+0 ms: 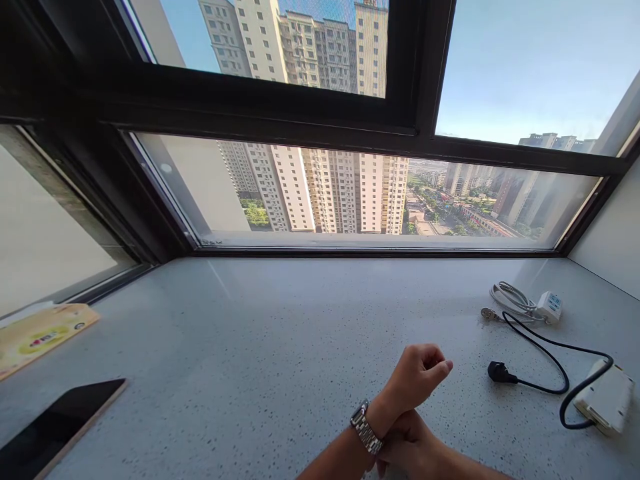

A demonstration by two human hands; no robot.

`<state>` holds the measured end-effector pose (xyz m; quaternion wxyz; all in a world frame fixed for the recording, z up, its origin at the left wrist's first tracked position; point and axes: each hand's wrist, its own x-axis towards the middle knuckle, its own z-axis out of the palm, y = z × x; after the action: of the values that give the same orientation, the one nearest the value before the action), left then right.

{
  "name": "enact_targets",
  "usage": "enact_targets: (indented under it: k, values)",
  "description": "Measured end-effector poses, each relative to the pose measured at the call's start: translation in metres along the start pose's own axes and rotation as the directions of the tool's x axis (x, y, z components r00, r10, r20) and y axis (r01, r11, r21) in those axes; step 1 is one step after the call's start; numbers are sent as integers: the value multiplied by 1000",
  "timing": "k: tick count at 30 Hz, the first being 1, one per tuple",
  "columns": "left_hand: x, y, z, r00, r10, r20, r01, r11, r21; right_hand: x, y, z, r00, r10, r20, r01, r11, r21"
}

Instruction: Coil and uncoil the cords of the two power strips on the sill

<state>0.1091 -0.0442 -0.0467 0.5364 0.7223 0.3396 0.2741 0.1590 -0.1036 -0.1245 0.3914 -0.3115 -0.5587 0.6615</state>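
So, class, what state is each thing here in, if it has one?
Left hand: loosely curled
Right hand: against left wrist, fingers partly hidden
Watch: worn on left wrist
Device: flat, screen dark
Black plug: unplugged
Grey plug: unplugged
White cord: coiled
Yellow pack: lying, partly out of frame
Window: open or shut, unclear

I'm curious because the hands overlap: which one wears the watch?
The left hand, higher in the picture: the metal-banded watch circles its wrist. The right hand, lower and partly hidden by that wrist, shows none.
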Motion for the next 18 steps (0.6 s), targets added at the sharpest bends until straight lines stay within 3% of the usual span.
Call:
enact_targets:
  k: [8,18]
  values:
    - [4,-1,-8,998,0,-67,-4,999,-49,5,2,2,999,-24,24,24,1000,0]
    - [-1,-1,-3,1000,13,-28,-12,1000,28,2,-14,6,999,-27,23,28,997,-66]
